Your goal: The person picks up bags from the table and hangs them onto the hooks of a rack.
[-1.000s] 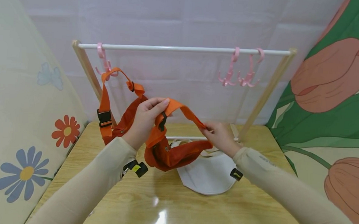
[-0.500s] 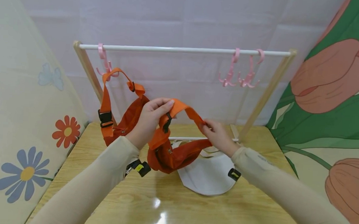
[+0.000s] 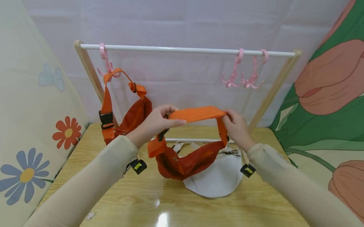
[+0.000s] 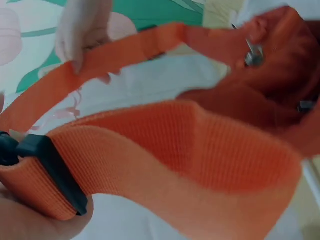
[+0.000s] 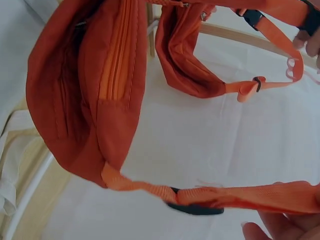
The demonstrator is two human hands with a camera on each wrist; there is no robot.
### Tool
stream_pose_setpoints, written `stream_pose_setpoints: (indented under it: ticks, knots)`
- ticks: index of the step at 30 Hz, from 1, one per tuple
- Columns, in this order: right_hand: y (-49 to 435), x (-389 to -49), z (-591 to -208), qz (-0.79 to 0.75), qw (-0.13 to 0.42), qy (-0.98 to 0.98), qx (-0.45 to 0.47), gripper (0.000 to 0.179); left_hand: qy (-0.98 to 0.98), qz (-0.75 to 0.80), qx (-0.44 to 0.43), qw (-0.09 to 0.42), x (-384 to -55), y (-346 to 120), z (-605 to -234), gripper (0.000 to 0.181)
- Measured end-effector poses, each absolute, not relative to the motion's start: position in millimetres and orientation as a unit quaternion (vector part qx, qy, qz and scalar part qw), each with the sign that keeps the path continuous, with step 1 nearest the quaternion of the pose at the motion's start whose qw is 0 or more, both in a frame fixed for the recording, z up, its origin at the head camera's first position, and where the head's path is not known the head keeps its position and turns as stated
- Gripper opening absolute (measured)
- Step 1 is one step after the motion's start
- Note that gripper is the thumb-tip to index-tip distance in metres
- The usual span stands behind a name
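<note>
A red-orange waist bag [image 3: 188, 165] hangs from its bright orange strap [image 3: 200, 114] in front of the rack. My left hand [image 3: 156, 122] pinches one end of the strap, and in the left wrist view a black buckle [image 4: 55, 172] shows beside its fingers. At the other end my right hand [image 3: 237, 128] pinches the strap between thumb and fingers. A black strap slider [image 5: 195, 202] lies between that hand and the bag. To the left, a second red-orange waist bag [image 3: 135, 118] hangs by its strap from a pink hook [image 3: 105, 63].
The rack has a white top bar [image 3: 170, 49] and wooden legs. Two more pink hooks [image 3: 232, 76] hang at its right. A white bag [image 3: 217, 180] lies on the wooden table [image 3: 127, 206], partly behind the held bag. Flower-printed cloth [image 3: 332, 142] lines the sides.
My right hand has moved right and up, drawing the strap out straighter. The bag below has shifted right and spread wider. My left hand has lowered slightly; the hanging bag stays put.
</note>
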State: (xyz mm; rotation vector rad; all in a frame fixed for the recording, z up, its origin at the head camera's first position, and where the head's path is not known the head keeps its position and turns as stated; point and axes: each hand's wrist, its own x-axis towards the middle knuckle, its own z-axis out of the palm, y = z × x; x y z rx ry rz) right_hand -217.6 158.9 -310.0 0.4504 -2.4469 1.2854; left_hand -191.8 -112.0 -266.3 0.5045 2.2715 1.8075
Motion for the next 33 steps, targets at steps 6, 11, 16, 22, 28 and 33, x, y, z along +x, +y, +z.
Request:
stream_pose_setpoints:
  ticks: [6,11,16,22,28,33]
  knots:
    - [168,-218,-302,0.439,0.184,-0.867,0.146,0.026,0.841,0.493,0.213,0.071,-197,-109,-271,0.056]
    - [176,-217,-295,0.438,0.165,-0.871,0.152,0.031,0.876,0.406,0.258,-0.007,-199,-105,-273,0.055]
    - [181,-215,-289,0.419,0.173,-0.877,0.157,0.028,0.884,0.360,0.284,-0.093,-199,-102,-278,0.038]
    - [186,-214,-287,0.384,0.211,-0.883,0.170,0.028,0.869,0.303,0.340,-0.195,-204,-101,-283,0.029]
    - [192,-216,-288,0.358,0.253,-0.879,0.187,0.025,0.857,0.257,0.362,-0.262,-212,-99,-284,0.022]
    - [197,-218,-287,0.325,0.275,-0.883,0.199,0.024,0.869,0.262,0.335,-0.253,-215,-94,-281,0.022]
